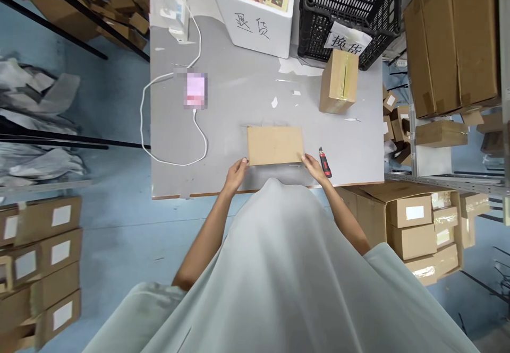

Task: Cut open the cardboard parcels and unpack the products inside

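Note:
Between my two hands is a flat-looking rectangle of plain brown cardboard (275,145), near the front edge of the grey table (231,98). My left hand (237,172) pinches its lower left corner. At the lower right corner, my right hand (313,167) grips it between thumb and fingers. Whether it is a closed box or a single sheet, I cannot tell. A red and black box cutter (325,162) lies just right of my right hand. Farther back on the right stands a taped cardboard box (339,82).
A white foam box (255,24) with small colourful packages and a black plastic crate (350,13) stand at the back. On the left, a white cable (145,109) loops around a blurred pink device (195,90) near a power strip (178,18). Stacked cartons (414,225) flank the table.

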Demonstrator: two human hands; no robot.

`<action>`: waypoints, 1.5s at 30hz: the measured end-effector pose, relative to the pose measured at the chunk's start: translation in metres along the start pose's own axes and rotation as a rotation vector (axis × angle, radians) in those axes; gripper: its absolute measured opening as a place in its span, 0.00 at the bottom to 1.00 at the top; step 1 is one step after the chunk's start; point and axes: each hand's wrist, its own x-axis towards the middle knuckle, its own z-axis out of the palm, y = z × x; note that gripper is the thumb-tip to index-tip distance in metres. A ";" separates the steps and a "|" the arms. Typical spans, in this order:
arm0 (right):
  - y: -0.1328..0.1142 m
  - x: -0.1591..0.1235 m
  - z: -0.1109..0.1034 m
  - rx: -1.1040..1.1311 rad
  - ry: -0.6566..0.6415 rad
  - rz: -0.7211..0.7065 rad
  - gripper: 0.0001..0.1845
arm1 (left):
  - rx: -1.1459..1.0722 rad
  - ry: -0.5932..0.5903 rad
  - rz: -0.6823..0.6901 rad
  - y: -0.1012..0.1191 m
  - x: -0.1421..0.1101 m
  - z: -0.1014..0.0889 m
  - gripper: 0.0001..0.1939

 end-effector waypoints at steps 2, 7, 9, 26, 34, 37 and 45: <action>0.006 -0.009 0.004 0.026 -0.006 0.057 0.53 | -0.007 -0.002 -0.034 -0.007 -0.005 -0.002 0.35; 0.006 -0.017 0.017 0.040 -0.042 0.086 0.59 | 0.001 -0.106 0.052 -0.006 -0.014 0.003 0.36; 0.001 -0.016 0.021 0.017 -0.050 0.045 0.55 | 0.013 -0.153 0.118 -0.002 -0.015 0.007 0.38; -0.062 -0.013 0.014 -0.210 0.281 -0.225 0.35 | 0.093 0.200 0.345 0.043 -0.018 -0.005 0.20; -0.044 -0.002 0.015 -0.149 0.263 -0.188 0.36 | 0.068 0.161 0.301 0.028 -0.002 -0.006 0.25; -0.034 0.003 0.008 -0.098 0.240 -0.125 0.36 | 0.038 0.102 0.282 0.020 0.003 -0.012 0.26; -0.008 0.012 0.006 -0.163 0.145 0.019 0.29 | 0.101 0.042 0.100 -0.006 0.017 -0.018 0.31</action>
